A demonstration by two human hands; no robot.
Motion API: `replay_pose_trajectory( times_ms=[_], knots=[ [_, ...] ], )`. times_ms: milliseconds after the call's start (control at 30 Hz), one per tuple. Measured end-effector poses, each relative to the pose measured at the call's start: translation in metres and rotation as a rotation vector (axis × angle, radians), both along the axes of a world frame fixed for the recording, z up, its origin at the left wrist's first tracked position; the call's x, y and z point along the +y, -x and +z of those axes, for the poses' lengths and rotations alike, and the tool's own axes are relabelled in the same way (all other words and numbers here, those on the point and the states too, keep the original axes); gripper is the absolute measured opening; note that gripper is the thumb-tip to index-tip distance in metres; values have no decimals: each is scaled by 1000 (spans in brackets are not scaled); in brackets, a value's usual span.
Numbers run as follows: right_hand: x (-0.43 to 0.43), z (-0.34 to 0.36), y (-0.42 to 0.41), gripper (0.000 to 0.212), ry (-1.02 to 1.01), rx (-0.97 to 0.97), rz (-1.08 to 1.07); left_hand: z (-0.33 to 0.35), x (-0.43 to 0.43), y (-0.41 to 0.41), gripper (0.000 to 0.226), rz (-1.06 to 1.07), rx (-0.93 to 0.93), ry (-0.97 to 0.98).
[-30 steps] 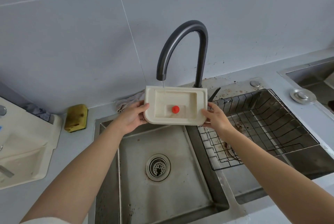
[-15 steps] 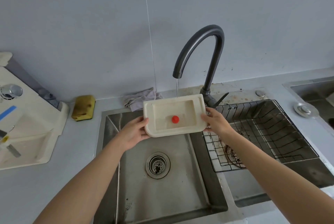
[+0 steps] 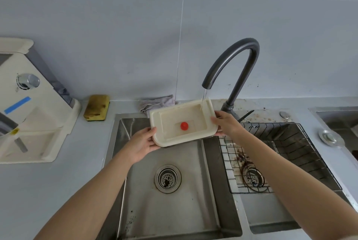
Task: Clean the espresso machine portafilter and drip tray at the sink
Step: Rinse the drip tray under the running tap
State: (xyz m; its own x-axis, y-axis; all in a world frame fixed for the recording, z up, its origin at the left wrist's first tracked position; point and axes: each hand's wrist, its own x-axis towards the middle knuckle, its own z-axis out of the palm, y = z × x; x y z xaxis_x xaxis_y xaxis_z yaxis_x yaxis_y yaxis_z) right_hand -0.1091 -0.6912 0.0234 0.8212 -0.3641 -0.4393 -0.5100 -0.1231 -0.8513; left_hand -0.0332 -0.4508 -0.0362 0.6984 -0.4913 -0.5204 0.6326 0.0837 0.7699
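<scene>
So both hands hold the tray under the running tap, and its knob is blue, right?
No, the knob is red, as the head view shows. The left hand and right hand do hold the tray under the running tap.

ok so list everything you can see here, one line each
basins: 2, steel, left basin and right basin side by side, a drain in each
tray: 1, cream, held over the left basin under the tap
float: 1, red, middle of the tray
tap: 1, dark grey, behind the basins, thin stream hitting the tray's far right corner
wire rack: 1, dark, in the right basin
sponge: 1, yellow, counter left of the basins
cloth: 1, grey, by the wall behind the tray
coffee machine: 1, cream, counter at far left
plug: 1, silver, counter right of the basins
left hand: 1, grips the tray's left edge
right hand: 1, grips the tray's right edge
</scene>
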Motion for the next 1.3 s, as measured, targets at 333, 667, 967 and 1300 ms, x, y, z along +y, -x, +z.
replay_pose_trajectory(
  times_ms=[333,667,967,1300],
  knots=[
    [3,20,-28,39,96,-47,86,0,1,-10,18,55,10,109],
    [0,22,-37,39,124,-110,105,3,-3,-13,11,80,-17,156],
    [-10,16,-29,39,135,-106,100,4,-10,-11,33,59,-13,138],
    [-16,8,-6,39,6,-188,67,10,-18,-7,37,49,-103,21]
  ],
)
